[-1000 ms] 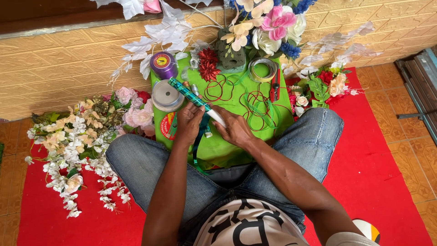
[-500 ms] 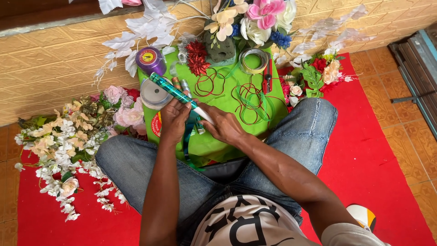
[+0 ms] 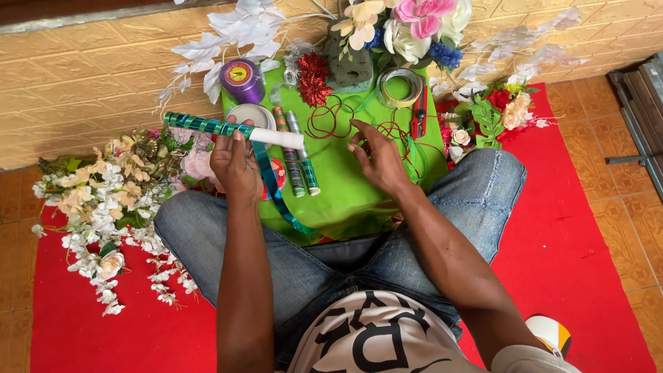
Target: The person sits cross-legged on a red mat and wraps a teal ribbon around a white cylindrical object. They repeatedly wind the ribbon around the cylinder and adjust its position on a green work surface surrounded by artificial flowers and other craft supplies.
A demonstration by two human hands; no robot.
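Hands at work over a green cloth

Left hand (image 3: 236,160) gripped a white stick (image 3: 231,130) half wrapped in shiny green ribbon (image 3: 276,190), held level above the green cloth (image 3: 345,186). Right hand (image 3: 376,155) hovered open, fingers spread, over red cord (image 3: 331,117) beside two wrapped sticks (image 3: 297,155).
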